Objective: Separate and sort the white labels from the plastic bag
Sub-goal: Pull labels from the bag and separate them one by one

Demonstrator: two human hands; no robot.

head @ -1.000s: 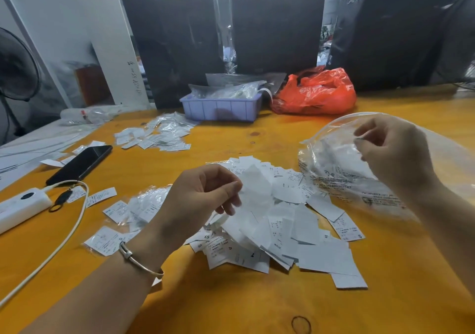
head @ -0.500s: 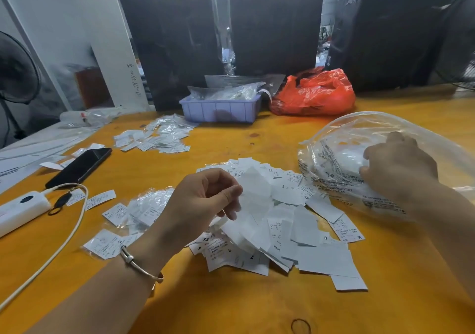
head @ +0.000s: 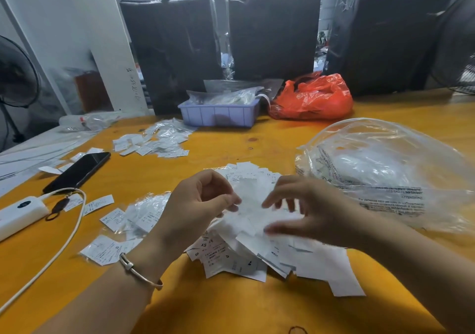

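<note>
A heap of white labels (head: 259,254) lies on the orange table right in front of me. My left hand (head: 198,207) is curled above the heap's left side and pinches a white label between thumb and fingers. My right hand (head: 311,213) hovers over the heap with its fingers spread and blurred by motion; it holds nothing that I can see. The large clear plastic bag (head: 390,169) with printed warning text lies just right of my hands, with nothing holding it. Small clear packets of labels (head: 128,220) lie to the left of my left wrist.
A further pile of labels and packets (head: 156,143) sits towards the back left. A black phone (head: 78,171), a white power bank (head: 20,214) and its cable lie at the left. A lilac tray (head: 218,115) and a red bag (head: 313,97) stand before dark wrapped boxes.
My right hand has let go of the clear plastic bag and moved left to the label heap. My left hand has stayed over the heap with its label.
</note>
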